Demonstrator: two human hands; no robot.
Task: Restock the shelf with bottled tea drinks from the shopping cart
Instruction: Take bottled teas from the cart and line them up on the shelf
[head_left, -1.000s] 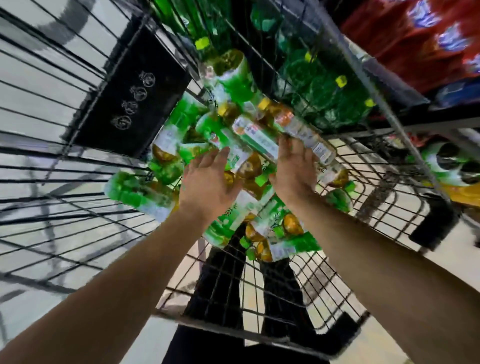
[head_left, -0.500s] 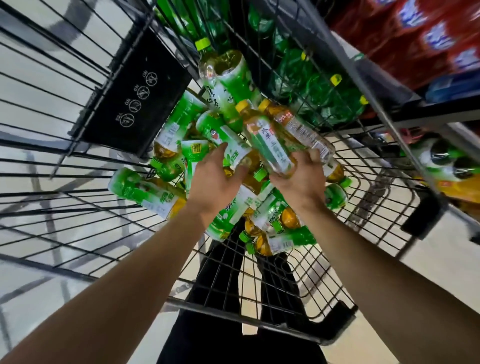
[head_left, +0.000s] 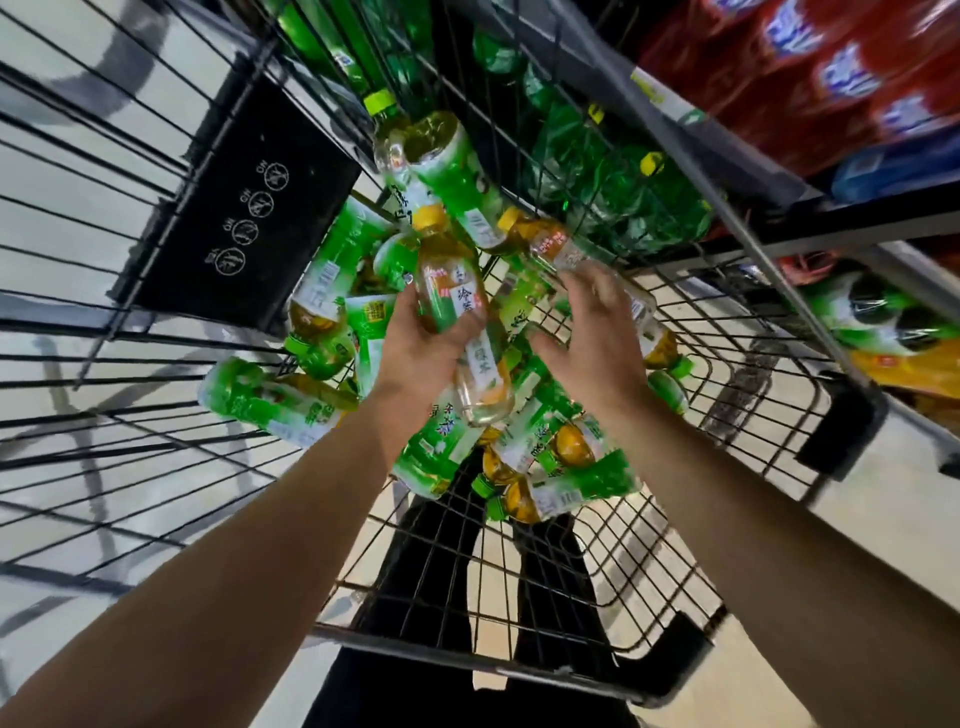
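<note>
Several green-labelled tea bottles (head_left: 332, 291) lie heaped in the wire shopping cart (head_left: 691, 525). My left hand (head_left: 415, 358) grips a yellow-capped tea bottle (head_left: 449, 270) round its middle, cap pointing away, lifted just above the heap. To its right, my right hand (head_left: 587, 338) is spread with straight fingers over an orange-capped bottle (head_left: 550, 244) lying on the heap. It holds nothing; its fingers are blurred, and whether they touch that bottle I cannot tell.
A black plastic flap (head_left: 244, 208) hangs on the cart's far left wall. Beyond the cart's right side stands a shelf (head_left: 769, 176) with dark green bottles (head_left: 597, 171), red packs (head_left: 805, 78) above and more drinks lower right. My dark trouser legs show under the cart.
The yellow-capped bottle has passed from my right hand to my left hand, which now grips it. My right hand has let go and spread over the orange-capped bottle.
</note>
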